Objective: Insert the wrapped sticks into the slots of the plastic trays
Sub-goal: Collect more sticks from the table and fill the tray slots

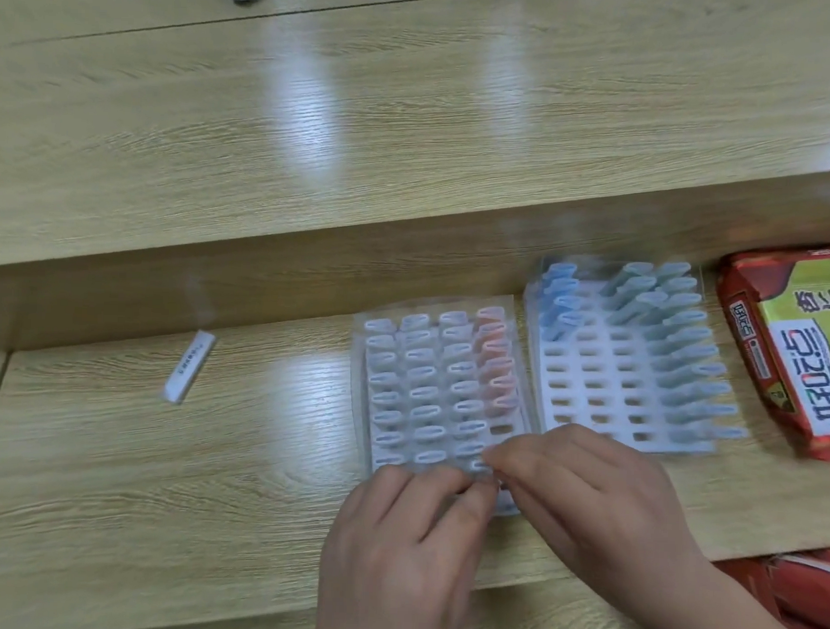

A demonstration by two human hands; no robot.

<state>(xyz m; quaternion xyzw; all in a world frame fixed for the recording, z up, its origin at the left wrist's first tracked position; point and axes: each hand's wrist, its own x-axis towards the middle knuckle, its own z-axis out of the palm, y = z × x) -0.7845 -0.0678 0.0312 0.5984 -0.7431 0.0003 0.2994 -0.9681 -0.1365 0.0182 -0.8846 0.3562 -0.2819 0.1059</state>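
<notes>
With left hand [409, 549] and right hand [585, 503] fingertip to fingertip over the near right corner of the left tray [361, 397], pinching between them what looks like one pale wrapped stick [480, 466], grip blurred. Judged to be mid-insertion: seating that stick in one of the last open slots of a nearly full tray, beside a column of pink sticks [493, 364]. Calls next for lining the end up square with the slot and pressing straight down, then fetching another. Leaves plenty to do: right tray [589, 386] just beside, blue sticks [559, 300] in its left column, teal sticks [684, 361] leaning along its right, middle slots bare. Shows one loose stick [190, 367] lying well apart on the wooden desk [210, 472]
</notes>
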